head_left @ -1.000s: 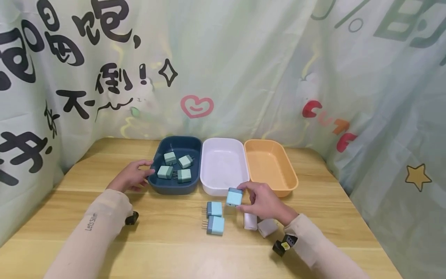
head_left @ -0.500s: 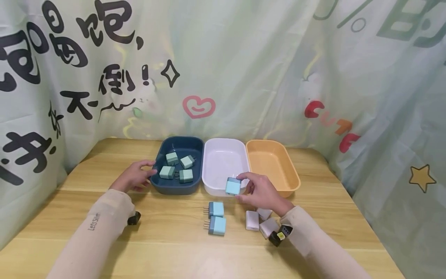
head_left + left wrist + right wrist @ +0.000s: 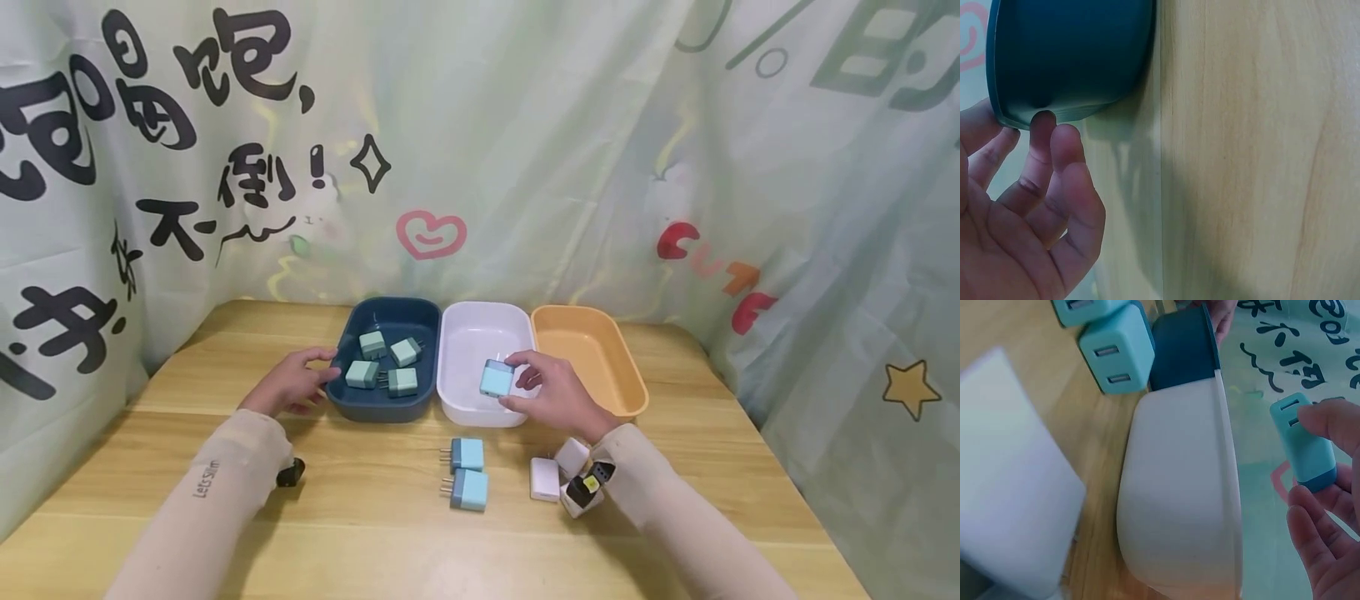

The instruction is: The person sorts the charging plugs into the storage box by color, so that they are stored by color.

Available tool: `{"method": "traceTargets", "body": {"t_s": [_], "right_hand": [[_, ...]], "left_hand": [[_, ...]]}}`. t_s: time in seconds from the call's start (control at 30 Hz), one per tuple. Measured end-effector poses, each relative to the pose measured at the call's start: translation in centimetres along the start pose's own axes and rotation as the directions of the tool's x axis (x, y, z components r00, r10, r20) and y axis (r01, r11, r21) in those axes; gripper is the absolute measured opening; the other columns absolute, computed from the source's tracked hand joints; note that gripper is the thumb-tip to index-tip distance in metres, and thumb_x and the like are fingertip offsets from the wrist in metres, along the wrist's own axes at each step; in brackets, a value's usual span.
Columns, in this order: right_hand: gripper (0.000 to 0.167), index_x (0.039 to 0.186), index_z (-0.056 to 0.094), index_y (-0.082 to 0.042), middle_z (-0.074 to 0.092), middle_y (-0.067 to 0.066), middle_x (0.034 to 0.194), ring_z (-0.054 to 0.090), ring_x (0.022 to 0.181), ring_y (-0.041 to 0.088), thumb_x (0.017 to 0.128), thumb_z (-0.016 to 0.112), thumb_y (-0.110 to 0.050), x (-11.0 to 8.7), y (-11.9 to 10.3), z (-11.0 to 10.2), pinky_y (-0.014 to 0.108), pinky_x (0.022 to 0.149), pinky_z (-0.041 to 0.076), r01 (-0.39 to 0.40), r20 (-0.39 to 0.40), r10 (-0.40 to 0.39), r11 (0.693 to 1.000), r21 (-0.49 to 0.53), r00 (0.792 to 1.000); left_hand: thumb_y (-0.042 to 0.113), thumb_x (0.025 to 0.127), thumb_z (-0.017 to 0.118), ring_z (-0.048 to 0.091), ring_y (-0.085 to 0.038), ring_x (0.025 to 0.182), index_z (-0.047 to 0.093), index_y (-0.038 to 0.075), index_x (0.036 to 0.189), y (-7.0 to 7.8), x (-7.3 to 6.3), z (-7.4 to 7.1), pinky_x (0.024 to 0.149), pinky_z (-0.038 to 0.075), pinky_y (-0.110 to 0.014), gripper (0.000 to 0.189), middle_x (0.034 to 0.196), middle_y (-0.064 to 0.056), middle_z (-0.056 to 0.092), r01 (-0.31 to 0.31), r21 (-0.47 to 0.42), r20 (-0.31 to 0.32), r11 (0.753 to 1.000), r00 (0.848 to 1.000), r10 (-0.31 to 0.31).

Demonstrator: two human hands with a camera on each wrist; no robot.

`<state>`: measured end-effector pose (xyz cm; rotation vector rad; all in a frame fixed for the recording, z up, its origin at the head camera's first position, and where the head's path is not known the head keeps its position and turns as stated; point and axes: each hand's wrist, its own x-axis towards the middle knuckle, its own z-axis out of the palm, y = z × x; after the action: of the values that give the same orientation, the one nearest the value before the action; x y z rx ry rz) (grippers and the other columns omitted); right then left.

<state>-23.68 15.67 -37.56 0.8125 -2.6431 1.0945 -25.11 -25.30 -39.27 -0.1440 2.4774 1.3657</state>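
My right hand [image 3: 553, 390] pinches a light blue USB wall charger [image 3: 497, 379] between thumb and fingers, over the white bin [image 3: 450, 408]. In the right wrist view this charger [image 3: 1305, 447] shows its USB slots and darker blue end, beside the bin's rim. My left hand [image 3: 292, 383] holds the left rim of the dark blue bin [image 3: 382, 411]; the left wrist view shows the fingertips [image 3: 1041, 122] against its outer wall. Inside that bin lie several pale green chargers [image 3: 362, 374]. Two more light blue chargers [image 3: 469, 490] lie on the table in front.
An orange bin [image 3: 592, 350] stands to the right of the white one, all three side by side. White chargers [image 3: 544, 479] lie under my right wrist, partly covered by the wrist camera [image 3: 585, 487]. A printed curtain [image 3: 525, 167] hangs behind the wooden table [image 3: 360, 533].
My right hand has carried the light blue charger up and forward, from in front of the white bin to over it. The left hand has kept its place at the dark blue bin.
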Motion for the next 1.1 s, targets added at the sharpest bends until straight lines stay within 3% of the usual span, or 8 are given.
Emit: {"method": "traceTargets", "body": {"t_s": [0.47,0.73,1.1], "right_hand": [[0.047,0.113,0.065,-0.009,0.067,0.005,0.090,0.063,0.080,0.018,0.073,0.086,-0.022,2.9,1.8,0.4,0.036,0.073,0.055,-0.026,0.010,0.026,1.000,0.008,1.000],[0.050,0.117,0.063,-0.013,0.066,0.003,0.096,0.062,0.087,0.019,0.075,0.085,-0.026,4.1,2.0,1.4,0.032,0.075,0.054,-0.125,0.077,0.124,0.992,0.016,0.989],[0.049,0.118,0.062,-0.013,0.065,0.003,0.101,0.061,0.089,0.020,0.076,0.085,-0.024,6.5,2.4,1.4,0.033,0.074,0.054,-0.193,0.074,0.190,0.980,0.037,0.979]], "left_hand": [[0.030,0.102,0.052,0.060,-0.030,0.087,0.033,0.011,0.151,-0.1,0.3,0.1,0.067,0.052,-0.039,0.056,0.111,-0.019,0.061,-0.014,0.005,-0.008,1.000,1.000,0.014],[0.030,0.101,0.052,0.060,-0.029,0.087,0.034,0.013,0.151,-0.7,0.0,0.4,0.069,0.052,-0.041,0.056,0.111,-0.018,0.061,0.008,0.006,-0.016,1.000,1.000,-0.008],[0.030,0.102,0.052,0.060,-0.029,0.085,0.033,0.013,0.152,-0.4,0.0,0.2,0.069,0.052,-0.041,0.056,0.110,-0.018,0.061,-0.005,-0.004,-0.022,1.000,1.000,0.005]]}}
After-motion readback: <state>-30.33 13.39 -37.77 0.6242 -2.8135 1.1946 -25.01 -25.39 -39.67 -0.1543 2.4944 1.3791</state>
